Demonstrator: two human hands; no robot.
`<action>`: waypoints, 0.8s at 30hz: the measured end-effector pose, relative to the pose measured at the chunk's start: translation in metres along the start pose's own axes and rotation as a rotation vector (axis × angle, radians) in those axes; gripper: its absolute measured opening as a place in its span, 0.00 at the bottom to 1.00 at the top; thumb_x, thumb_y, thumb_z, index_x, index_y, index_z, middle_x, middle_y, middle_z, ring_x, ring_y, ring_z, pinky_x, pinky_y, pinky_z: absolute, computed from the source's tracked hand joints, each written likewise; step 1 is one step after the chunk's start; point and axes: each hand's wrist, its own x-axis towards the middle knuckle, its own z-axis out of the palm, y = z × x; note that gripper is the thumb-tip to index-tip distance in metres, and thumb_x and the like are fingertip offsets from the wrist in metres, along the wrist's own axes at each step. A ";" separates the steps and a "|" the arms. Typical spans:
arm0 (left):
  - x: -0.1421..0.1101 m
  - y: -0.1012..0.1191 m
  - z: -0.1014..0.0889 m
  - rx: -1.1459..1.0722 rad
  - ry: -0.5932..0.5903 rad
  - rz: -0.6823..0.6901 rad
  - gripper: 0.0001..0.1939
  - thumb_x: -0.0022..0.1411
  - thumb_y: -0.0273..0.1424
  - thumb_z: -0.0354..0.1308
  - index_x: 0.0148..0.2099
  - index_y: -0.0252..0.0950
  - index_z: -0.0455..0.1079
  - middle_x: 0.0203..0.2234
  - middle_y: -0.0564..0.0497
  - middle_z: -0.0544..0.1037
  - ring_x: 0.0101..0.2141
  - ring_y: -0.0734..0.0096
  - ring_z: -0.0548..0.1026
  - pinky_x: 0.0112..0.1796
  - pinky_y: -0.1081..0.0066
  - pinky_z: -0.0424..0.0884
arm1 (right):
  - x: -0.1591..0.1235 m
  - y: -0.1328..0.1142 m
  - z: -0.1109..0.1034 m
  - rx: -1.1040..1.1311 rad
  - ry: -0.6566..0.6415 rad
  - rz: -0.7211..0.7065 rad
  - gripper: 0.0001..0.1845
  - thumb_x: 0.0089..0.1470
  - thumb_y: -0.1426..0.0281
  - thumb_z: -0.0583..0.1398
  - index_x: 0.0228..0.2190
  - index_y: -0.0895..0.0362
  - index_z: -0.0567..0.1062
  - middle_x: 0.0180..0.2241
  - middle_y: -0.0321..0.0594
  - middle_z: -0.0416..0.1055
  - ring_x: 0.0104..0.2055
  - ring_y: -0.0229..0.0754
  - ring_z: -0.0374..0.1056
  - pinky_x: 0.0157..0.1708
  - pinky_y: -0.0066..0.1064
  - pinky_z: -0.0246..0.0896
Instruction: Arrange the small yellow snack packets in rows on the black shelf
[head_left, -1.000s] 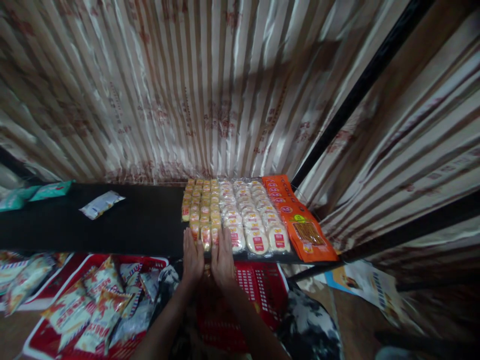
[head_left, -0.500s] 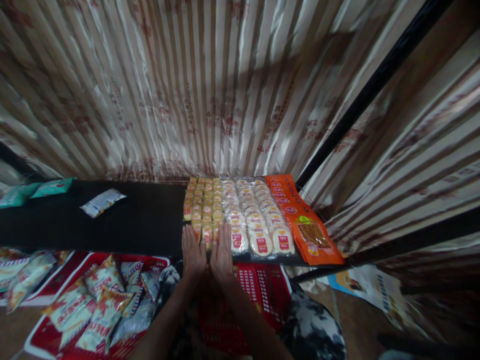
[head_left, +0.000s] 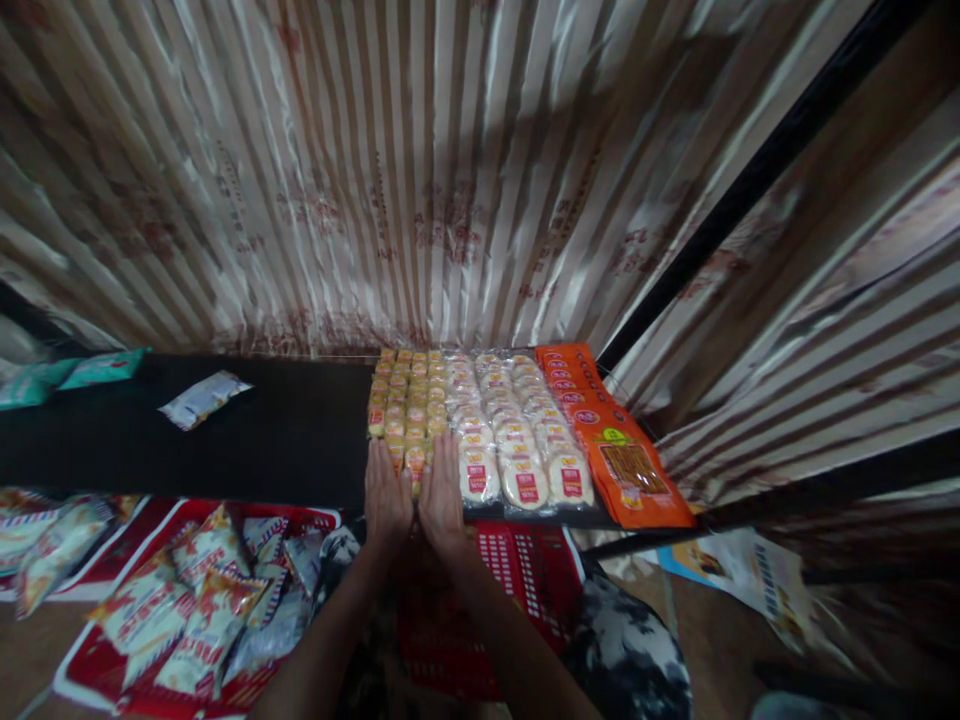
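Note:
Both palms face down at the front edge of the black shelf [head_left: 300,440]. My left hand [head_left: 388,503] lies flat with fingers stretched forward over the front of the small yellow-wrapped snack packs [head_left: 409,400]. Beside it, my right hand [head_left: 441,500] rests the same way on those packs, its outer side close to the round white crackers [head_left: 517,480] in clear wrappers. Part of the front yellow packs shows between the hands; the rest is hidden under the fingers. The yellow packs and crackers stand in several rows.
Orange snack bags [head_left: 630,460] overlap at the shelf's right end. A single white packet [head_left: 205,399] and teal packets [head_left: 101,370] lie to the left. Below are red baskets [head_left: 75,672], one filled with chip bags [head_left: 214,620]. A black post [head_left: 720,220] and striped curtain [head_left: 420,150] stand behind.
The view has shifted slightly, moving the shelf a little within the picture. Both hands stay flat at the front of the yellow packs, with their fingers only slightly shifted.

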 end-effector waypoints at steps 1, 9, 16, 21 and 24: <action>0.000 0.001 -0.002 -0.006 0.016 0.007 0.32 0.63 0.40 0.38 0.63 0.23 0.46 0.62 0.31 0.48 0.63 0.58 0.45 0.59 0.55 0.47 | 0.000 -0.002 -0.003 -0.009 0.003 0.000 0.29 0.61 0.68 0.40 0.62 0.61 0.41 0.64 0.50 0.40 0.66 0.48 0.31 0.59 0.54 0.44; -0.026 0.017 -0.022 -0.045 0.019 0.138 0.23 0.63 0.35 0.38 0.55 0.28 0.61 0.55 0.36 0.64 0.59 0.60 0.56 0.57 0.55 0.54 | -0.018 -0.016 -0.041 0.008 0.037 -0.033 0.26 0.61 0.69 0.40 0.59 0.63 0.52 0.62 0.52 0.47 0.65 0.45 0.38 0.59 0.50 0.46; -0.103 0.017 -0.014 -0.183 -0.458 0.086 0.18 0.60 0.38 0.45 0.47 0.40 0.70 0.45 0.42 0.72 0.48 0.58 0.68 0.51 0.58 0.64 | -0.100 0.014 -0.060 0.087 0.087 0.030 0.19 0.59 0.72 0.45 0.49 0.60 0.65 0.51 0.50 0.64 0.57 0.45 0.56 0.55 0.47 0.55; -0.122 0.011 0.011 -0.298 -0.837 -0.199 0.17 0.55 0.32 0.49 0.44 0.37 0.73 0.43 0.44 0.76 0.46 0.59 0.71 0.51 0.60 0.63 | -0.151 0.056 -0.041 -0.017 -0.125 0.307 0.17 0.53 0.73 0.49 0.41 0.61 0.73 0.42 0.51 0.71 0.47 0.50 0.65 0.48 0.47 0.61; -0.126 0.003 0.022 -0.294 -0.934 -0.300 0.17 0.55 0.35 0.49 0.39 0.34 0.75 0.38 0.45 0.78 0.42 0.58 0.74 0.47 0.61 0.67 | -0.162 0.075 -0.028 0.014 -0.387 0.424 0.16 0.47 0.79 0.52 0.35 0.60 0.77 0.34 0.49 0.75 0.38 0.49 0.70 0.41 0.40 0.65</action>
